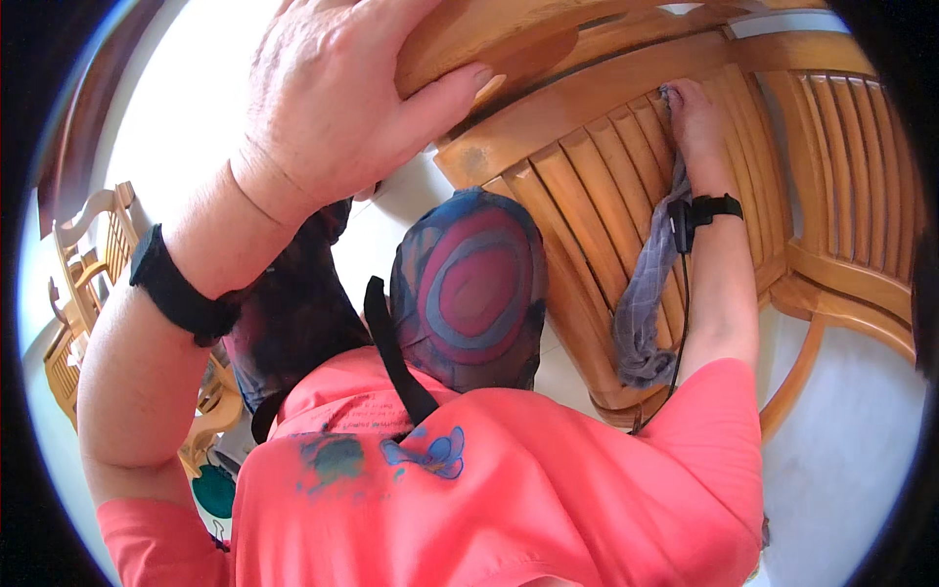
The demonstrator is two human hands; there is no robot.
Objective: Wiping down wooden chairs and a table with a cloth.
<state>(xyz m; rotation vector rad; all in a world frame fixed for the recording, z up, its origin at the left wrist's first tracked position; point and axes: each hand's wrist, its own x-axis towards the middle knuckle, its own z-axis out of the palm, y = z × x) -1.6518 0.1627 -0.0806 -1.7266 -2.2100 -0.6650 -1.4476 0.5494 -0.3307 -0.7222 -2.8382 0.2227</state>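
Note:
At the top, my left hand (328, 108) holds a curved wooden rail (469, 39) of a chair. Its thumb lies along the wood, while the other fingers run out of view. On the right, my right hand (696, 122) is closed around one end of a grey checked cloth (646, 293) and presses it to the slatted wooden chair seat (587, 181). The rest of the cloth trails over the slats toward the seat's near edge.
Another slatted wooden chair (851, 166) stands against the right side. More wooden chairs (93, 245) are farther off at the left. A black cable (685, 323) runs from my right wrist strap (719, 207) along the forearm. My knees in dark patterned trousers (469, 293) are beside the seat.

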